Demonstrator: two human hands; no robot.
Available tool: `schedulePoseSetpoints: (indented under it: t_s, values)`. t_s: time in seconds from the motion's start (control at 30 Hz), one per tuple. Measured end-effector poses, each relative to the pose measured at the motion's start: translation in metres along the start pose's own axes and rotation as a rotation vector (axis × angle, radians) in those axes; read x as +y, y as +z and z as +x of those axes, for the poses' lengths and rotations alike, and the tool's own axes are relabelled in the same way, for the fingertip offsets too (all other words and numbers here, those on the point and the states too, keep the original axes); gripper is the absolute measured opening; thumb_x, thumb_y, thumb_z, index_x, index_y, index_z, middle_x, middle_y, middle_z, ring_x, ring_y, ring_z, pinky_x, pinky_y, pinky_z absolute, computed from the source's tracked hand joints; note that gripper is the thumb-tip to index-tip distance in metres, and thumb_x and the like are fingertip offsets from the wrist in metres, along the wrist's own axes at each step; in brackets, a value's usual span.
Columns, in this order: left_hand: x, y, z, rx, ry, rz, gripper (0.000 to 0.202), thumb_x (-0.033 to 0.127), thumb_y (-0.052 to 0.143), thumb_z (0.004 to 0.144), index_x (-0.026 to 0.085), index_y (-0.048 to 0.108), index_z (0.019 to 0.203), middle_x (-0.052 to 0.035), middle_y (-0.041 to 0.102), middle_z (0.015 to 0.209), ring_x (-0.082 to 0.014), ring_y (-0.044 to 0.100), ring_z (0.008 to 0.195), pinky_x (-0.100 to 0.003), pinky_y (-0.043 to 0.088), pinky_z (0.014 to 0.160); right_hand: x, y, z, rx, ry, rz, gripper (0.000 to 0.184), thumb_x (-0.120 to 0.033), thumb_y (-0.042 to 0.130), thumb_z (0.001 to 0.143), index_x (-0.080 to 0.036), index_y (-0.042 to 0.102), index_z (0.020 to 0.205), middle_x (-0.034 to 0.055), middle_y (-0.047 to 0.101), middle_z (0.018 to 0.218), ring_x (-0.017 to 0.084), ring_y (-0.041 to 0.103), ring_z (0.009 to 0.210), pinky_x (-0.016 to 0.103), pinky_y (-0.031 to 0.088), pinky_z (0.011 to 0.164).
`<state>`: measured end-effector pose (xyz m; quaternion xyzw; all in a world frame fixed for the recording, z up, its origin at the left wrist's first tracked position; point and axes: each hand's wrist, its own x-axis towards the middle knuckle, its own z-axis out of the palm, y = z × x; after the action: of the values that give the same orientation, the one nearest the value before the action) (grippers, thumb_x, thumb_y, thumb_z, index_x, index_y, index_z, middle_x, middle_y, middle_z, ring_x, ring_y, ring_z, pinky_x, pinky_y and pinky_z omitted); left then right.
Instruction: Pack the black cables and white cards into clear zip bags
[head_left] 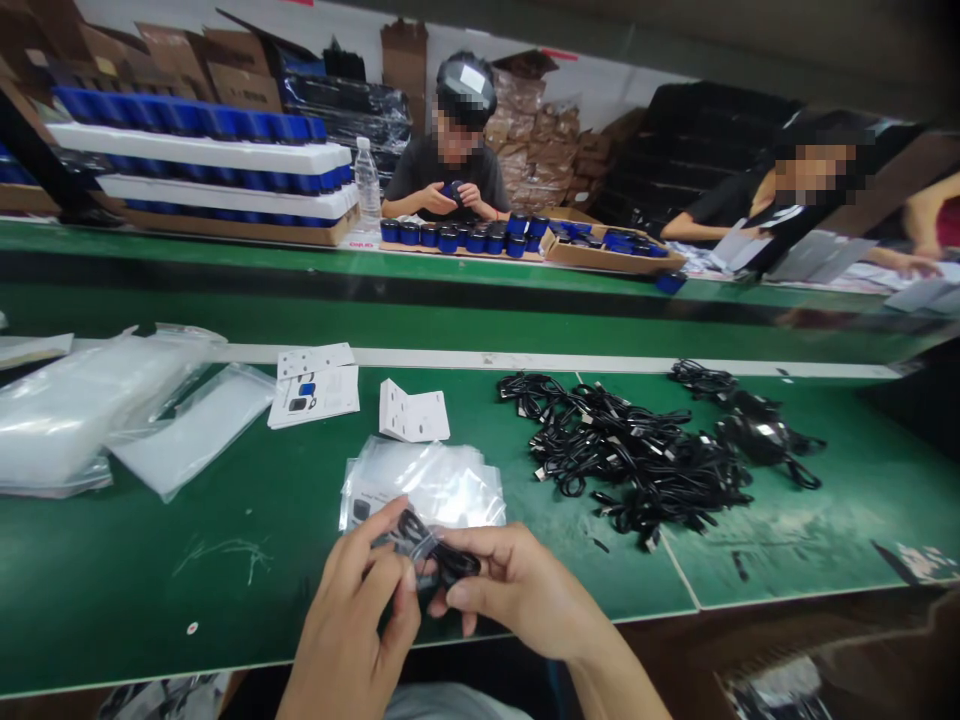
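Note:
Near the front edge of the green table, my left hand (360, 610) and my right hand (517, 585) both pinch a small clear plastic bag with a coiled black cable (431, 550) in it. The fingers of both hands are closed on the bag. Just beyond them lies a stack of clear bags (427, 480). A heap of coiled black cables (637, 450) lies to the right. Folded white leaflets (412, 412) and a printed card stack (313, 385) lie farther back.
Piles of clear bags (97, 410) cover the table's left. Beyond a green conveyor (450, 300), two people sit at a far bench with blue cylindrical parts (465, 238), a cardboard tray (607, 255), a water bottle (367, 185) and white foam trays (202, 155).

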<state>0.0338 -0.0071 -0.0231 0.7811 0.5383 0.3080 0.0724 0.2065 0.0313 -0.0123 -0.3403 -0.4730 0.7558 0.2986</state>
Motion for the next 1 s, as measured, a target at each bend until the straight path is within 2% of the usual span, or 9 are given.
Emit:
schedulePoseSetpoints:
  t_s: [0.17,0.27,0.33,0.4,0.57,0.73,0.8,0.93,1.0]
  values:
    - [0.003,0.002,0.002,0.000,0.054,0.033,0.014,0.007,0.041,0.084,0.020,0.045,0.081,-0.0125,0.036,0.130,-0.0236,0.044,0.107,-0.037,0.044,0.081,0.009,0.018,-0.001,0.400,-0.180,-0.579,0.013,-0.014,0.059,0.077,-0.017,0.071,0.073,-0.0017,0.056,0.058,0.010,0.049,0.049,0.021,0.045,0.049]
    - [0.003,0.003,0.001,-0.008,0.094,0.066,0.013,0.007,0.044,0.082,0.020,0.046,0.083,-0.0135,0.037,0.128,-0.0255,0.042,0.108,-0.039,0.044,0.082,0.005,0.024,-0.007,0.353,-0.330,-0.859,0.020,-0.009,0.048,0.082,-0.017,0.066,0.081,0.0039,0.062,0.073,0.016,0.057,0.065,0.025,0.047,0.062]
    - [0.004,0.002,0.000,0.000,0.086,0.069,0.013,0.007,0.044,0.082,0.020,0.046,0.083,-0.0139,0.037,0.128,-0.0263,0.041,0.110,-0.041,0.043,0.083,0.000,0.024,-0.011,0.249,-0.340,-0.878,0.024,-0.006,0.043,0.083,-0.017,0.063,0.091,0.0055,0.063,0.082,0.017,0.060,0.072,0.024,0.047,0.066]
    - [0.007,0.000,-0.001,0.009,0.078,0.062,0.014,0.006,0.043,0.081,0.020,0.047,0.082,-0.0138,0.036,0.129,-0.0264,0.040,0.111,-0.041,0.042,0.084,-0.002,0.022,-0.013,0.238,-0.359,-0.879,0.025,-0.003,0.040,0.082,-0.018,0.061,0.084,0.0036,0.064,0.076,0.015,0.060,0.068,0.020,0.046,0.062]
    - [0.019,-0.001,-0.001,0.021,0.119,0.021,0.015,0.006,0.044,0.080,0.019,0.050,0.076,-0.0128,0.035,0.128,-0.0252,0.037,0.116,-0.038,0.037,0.091,0.013,0.024,-0.006,0.579,-0.466,-1.066,0.025,-0.010,0.049,0.079,-0.019,0.051,0.056,-0.0022,0.054,0.052,0.012,0.051,0.046,0.021,0.035,0.046]
    - [0.027,0.006,-0.006,0.041,0.026,-0.135,0.022,0.009,0.038,0.082,0.020,0.049,0.068,-0.0089,0.036,0.131,-0.0209,0.041,0.114,-0.033,0.038,0.090,0.022,0.027,0.005,0.886,-0.381,-1.019,0.015,-0.022,0.067,0.069,-0.017,0.056,0.078,-0.0015,0.056,0.063,0.014,0.053,0.051,0.022,0.040,0.048]
    - [0.025,0.006,-0.007,0.043,0.036,-0.150,0.022,0.009,0.038,0.082,0.021,0.048,0.067,-0.0072,0.040,0.130,-0.0206,0.043,0.114,-0.034,0.039,0.088,0.016,0.024,0.006,0.792,-0.307,-0.995,0.016,-0.018,0.069,0.068,-0.017,0.058,0.079,-0.0010,0.058,0.068,0.013,0.053,0.053,0.022,0.040,0.050]
    - [0.007,-0.007,-0.003,0.011,0.093,-0.010,0.006,0.031,0.057,0.077,0.026,0.054,0.078,-0.0063,0.059,0.122,-0.0314,0.045,0.120,-0.051,0.033,0.092,-0.002,0.018,0.002,0.358,-0.258,-0.920,0.026,-0.005,0.070,0.065,-0.017,0.051,0.052,-0.0062,0.050,0.052,0.009,0.047,0.049,0.019,0.033,0.048]
    - [-0.005,-0.017,0.003,-0.089,0.074,0.042,0.045,0.047,0.069,0.064,0.026,0.055,0.101,-0.0078,0.069,0.107,-0.0366,0.052,0.114,-0.058,0.033,0.093,-0.008,0.018,-0.001,0.232,-0.259,-0.865,0.023,-0.001,0.068,0.065,-0.017,0.055,0.055,-0.0055,0.054,0.056,0.010,0.050,0.054,0.019,0.035,0.052]
